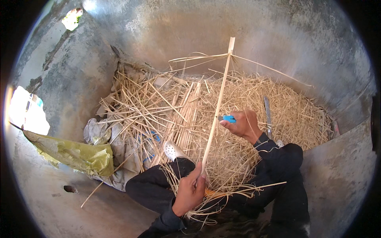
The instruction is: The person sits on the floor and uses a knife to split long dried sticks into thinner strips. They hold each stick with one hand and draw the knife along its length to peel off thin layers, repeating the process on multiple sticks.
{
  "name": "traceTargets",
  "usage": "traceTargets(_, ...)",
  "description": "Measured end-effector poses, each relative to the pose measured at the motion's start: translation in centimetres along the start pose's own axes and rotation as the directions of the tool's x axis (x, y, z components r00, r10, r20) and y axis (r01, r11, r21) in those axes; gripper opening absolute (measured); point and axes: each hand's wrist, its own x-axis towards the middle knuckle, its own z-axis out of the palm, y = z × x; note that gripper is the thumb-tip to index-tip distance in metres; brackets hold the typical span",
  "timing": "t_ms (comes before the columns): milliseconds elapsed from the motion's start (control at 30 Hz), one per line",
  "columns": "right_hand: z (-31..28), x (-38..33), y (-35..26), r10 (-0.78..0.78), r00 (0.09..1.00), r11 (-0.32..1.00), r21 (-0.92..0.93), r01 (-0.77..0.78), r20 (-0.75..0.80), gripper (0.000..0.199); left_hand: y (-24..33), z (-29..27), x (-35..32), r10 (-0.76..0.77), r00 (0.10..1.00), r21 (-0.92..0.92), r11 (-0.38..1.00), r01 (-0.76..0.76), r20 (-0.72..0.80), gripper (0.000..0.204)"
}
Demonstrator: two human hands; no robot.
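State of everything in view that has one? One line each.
Left hand: closed on the pale strip's lower end
Right hand: closed around the blue-handled knife
Pale strip: raised at a slant, thin slivers hanging off near its top
Blue-handled knife: blade out, at the strip's edge
Long metal blade: lying on shavings, unheld
Shavings: loose, heaped
Yellow-green sheet: crumpled

Blue tool handle (229, 119) mostly out of sight inside the right grip (245, 125)

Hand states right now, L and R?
Left hand: closed, holding the pale strip near its lower end.
Right hand: closed, holding the blue-handled knife.
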Motion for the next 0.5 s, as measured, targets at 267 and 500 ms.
traceTargets(267,-1.0,1.4,3.5,0.042,0.991,0.997,-0.06,-0.05,-0.124,0.071,-0.2,0.1,-1.6,0.069,0.996,0.083,0.994,-0.073,0.048,0.04)
traceTargets(500,0.0,3.0,4.9,0.031,0.994,0.993,-0.11,-0.043,-0.107,0.072,-0.1,-0.2,-2.9,0.093,0.994,0.13,0.987,-0.099,0.049,0.042)
